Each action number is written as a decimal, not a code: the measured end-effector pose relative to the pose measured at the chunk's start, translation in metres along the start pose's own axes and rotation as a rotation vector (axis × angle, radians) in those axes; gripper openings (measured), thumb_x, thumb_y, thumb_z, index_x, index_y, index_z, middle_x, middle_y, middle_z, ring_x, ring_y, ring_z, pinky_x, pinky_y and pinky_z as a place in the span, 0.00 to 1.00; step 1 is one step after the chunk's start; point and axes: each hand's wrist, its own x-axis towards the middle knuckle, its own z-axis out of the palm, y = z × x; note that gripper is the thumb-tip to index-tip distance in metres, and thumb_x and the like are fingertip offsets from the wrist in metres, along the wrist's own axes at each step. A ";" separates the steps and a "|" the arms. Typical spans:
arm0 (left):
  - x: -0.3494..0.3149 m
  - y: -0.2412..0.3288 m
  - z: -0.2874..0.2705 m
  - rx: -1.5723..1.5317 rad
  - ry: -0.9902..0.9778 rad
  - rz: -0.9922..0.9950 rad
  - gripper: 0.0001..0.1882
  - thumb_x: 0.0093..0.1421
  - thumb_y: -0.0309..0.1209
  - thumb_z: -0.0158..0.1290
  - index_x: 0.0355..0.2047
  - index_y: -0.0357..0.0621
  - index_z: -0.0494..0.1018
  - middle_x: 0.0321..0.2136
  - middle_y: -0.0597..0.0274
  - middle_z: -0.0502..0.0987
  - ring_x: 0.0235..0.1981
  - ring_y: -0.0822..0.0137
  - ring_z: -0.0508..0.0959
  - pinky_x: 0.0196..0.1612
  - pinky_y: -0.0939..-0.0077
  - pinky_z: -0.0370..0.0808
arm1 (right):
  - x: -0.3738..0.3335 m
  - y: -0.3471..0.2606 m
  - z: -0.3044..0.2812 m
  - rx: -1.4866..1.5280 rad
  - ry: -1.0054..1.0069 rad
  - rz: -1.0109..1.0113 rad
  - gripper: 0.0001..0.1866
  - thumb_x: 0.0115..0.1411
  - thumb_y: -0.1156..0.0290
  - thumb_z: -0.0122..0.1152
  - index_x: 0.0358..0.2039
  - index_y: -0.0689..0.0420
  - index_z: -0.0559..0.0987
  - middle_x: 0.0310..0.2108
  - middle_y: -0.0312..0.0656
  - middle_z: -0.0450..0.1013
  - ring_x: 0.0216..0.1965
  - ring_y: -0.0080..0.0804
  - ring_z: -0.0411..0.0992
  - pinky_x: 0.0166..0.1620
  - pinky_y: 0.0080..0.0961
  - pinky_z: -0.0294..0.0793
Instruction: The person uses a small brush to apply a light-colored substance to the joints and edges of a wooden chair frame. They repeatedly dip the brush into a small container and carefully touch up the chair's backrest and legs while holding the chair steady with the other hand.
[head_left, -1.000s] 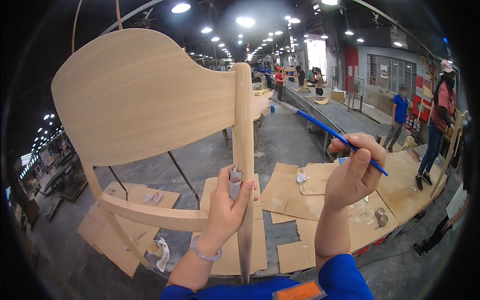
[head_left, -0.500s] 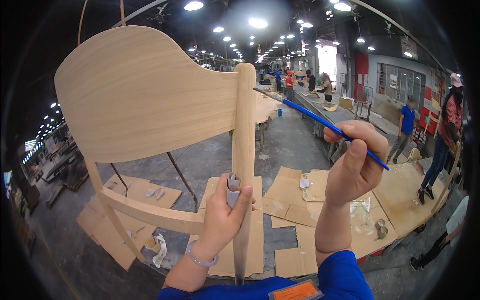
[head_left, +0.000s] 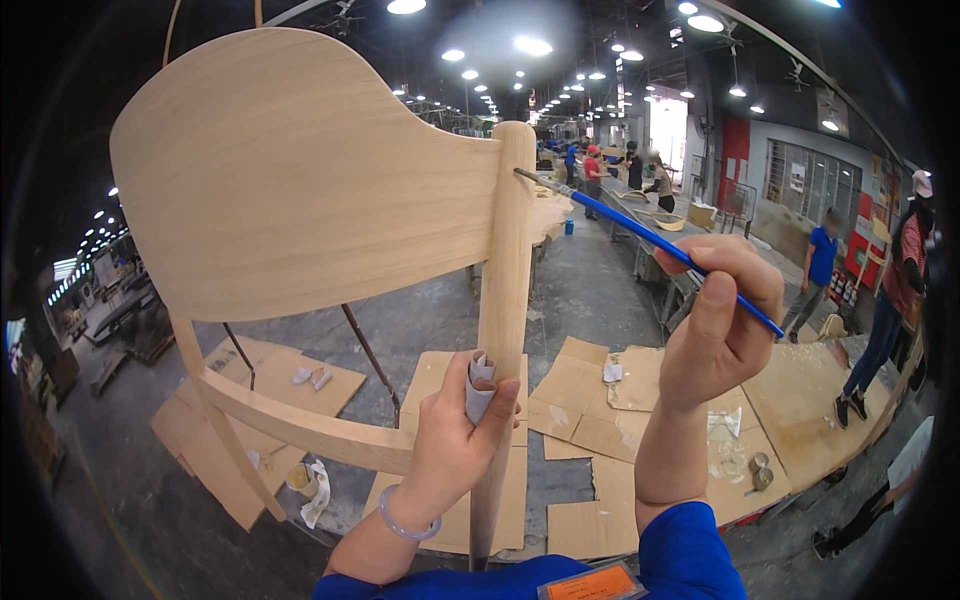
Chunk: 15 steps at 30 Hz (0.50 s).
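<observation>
A pale wooden chair back (head_left: pixel 310 180) stands before me, its curved top panel joined to a round upright post (head_left: pixel 507 270). My left hand (head_left: pixel 460 420) is closed round the lower part of that post, with a folded piece of greyish sandpaper (head_left: pixel 480 385) tucked between thumb and fingers. In my right hand (head_left: pixel 722 320) is a thin blue-handled paintbrush (head_left: pixel 640 232), pinched by its handle and pointing left. Its dark tip meets the upper post, a little below the rounded top. A lower crossrail (head_left: pixel 310 424) runs behind my left wrist.
Cardboard sheets (head_left: pixel 575 515) lie below on the worktop. A small cup (head_left: pixel 300 478) with a white cloth (head_left: pixel 316 497) sits at lower left. Two small round tins (head_left: pixel 762 470) rest at right. Several people stand farther off, one in blue (head_left: pixel 820 255), beside a long workbench (head_left: pixel 640 215).
The brush tip has gone from just beside the post to touching its upper part. The chair has shifted slightly right in view. Both hands keep their holds.
</observation>
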 end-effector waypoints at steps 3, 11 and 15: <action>0.000 -0.001 -0.001 0.000 -0.001 -0.002 0.20 0.75 0.44 0.52 0.47 0.36 0.70 0.26 0.55 0.83 0.28 0.65 0.86 0.32 0.72 0.80 | -0.001 0.003 0.000 0.006 0.004 0.009 0.08 0.72 0.74 0.56 0.44 0.67 0.76 0.37 0.52 0.79 0.38 0.34 0.78 0.41 0.27 0.83; -0.001 0.000 -0.005 -0.008 0.008 -0.017 0.20 0.74 0.44 0.52 0.47 0.35 0.70 0.26 0.55 0.83 0.28 0.65 0.86 0.32 0.72 0.81 | -0.001 0.005 0.006 0.003 -0.004 0.003 0.07 0.72 0.75 0.57 0.44 0.66 0.77 0.35 0.50 0.80 0.37 0.34 0.78 0.42 0.27 0.79; -0.001 0.000 -0.007 0.000 0.014 -0.005 0.20 0.74 0.44 0.52 0.46 0.35 0.70 0.26 0.55 0.82 0.28 0.65 0.86 0.32 0.72 0.81 | -0.002 0.005 0.010 -0.027 0.002 0.005 0.07 0.72 0.75 0.57 0.43 0.66 0.77 0.35 0.50 0.80 0.37 0.33 0.77 0.42 0.27 0.78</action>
